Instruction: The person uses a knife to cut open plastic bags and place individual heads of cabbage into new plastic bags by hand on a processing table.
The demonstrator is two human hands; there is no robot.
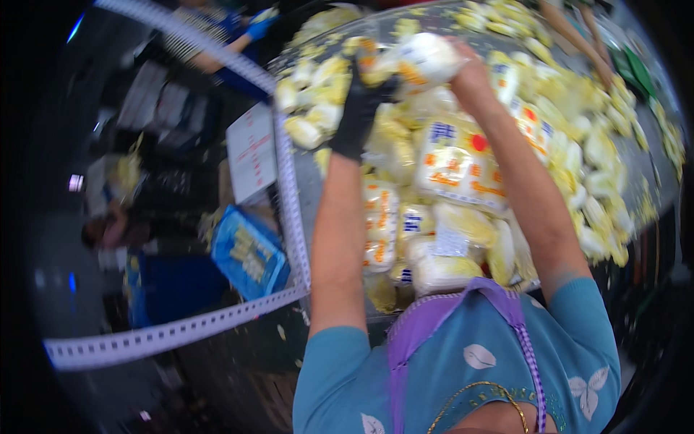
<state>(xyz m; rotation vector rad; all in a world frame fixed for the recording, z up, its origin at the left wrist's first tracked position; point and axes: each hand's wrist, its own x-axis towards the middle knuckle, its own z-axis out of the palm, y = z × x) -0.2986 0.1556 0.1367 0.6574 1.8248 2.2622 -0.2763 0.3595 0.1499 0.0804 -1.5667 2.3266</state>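
Observation:
My left hand (pixel 364 103), in a black glove, is at the far part of the heap, its fingers against the left end of a plastic-wrapped pack of napa cabbage (pixel 425 62). Bare, my right hand (pixel 470 73) grips that pack's right end. The pack is slightly blurred and bears printing. Beneath my forearms lie more wrapped cabbage packs, among them a large printed bag (pixel 461 163) and an upright-lying pack (pixel 379 225) near my left forearm. Loose yellow cabbage hearts (pixel 596 163) are heaped to the right, and others (pixel 312 116) lie left of my gloved hand.
The grey metal table (pixel 645 179) carries the heap. A white perforated metal post (pixel 293 206) borders its left side, beside a blue crate (pixel 249 255) and a white printed box (pixel 252 152). One co-worker's blue-gloved hand (pixel 261 24) is at upper left; another's bare arms (pixel 583 40) reach in at upper right.

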